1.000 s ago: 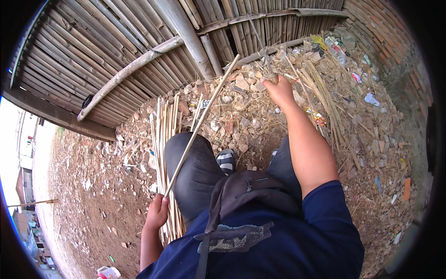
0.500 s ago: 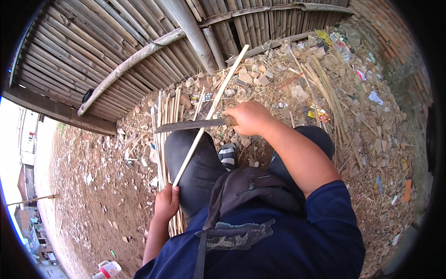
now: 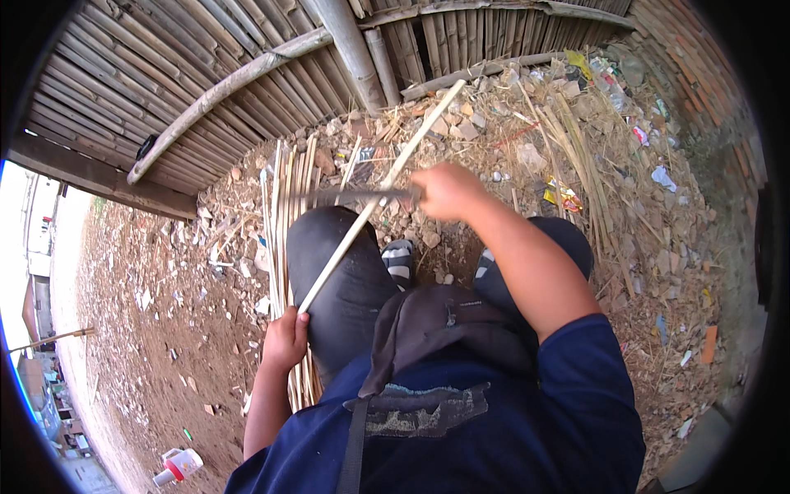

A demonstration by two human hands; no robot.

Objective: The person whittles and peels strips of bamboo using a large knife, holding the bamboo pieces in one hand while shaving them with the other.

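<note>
A long, pale bamboo strip (image 3: 374, 210) slants across the person's left knee — its lower end gripped in the closed left hand (image 3: 285, 337). The right hand (image 3: 444, 191) is clenched round a dark blade (image 3: 354, 197) laid across the strip, blurred. Beside the knee lies a bundle of split bamboo slats (image 3: 284, 214) on the rubble-strewn ground (image 3: 164, 329).

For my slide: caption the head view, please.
Left hand holds a bamboo strip; right hand sets a blade against it.

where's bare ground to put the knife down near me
Barest is the reddish dirt left of the bundle of strips and left hand. Crowded: rubble between the knees, and straw and litter right of the right hand, which holds the knife.
</note>
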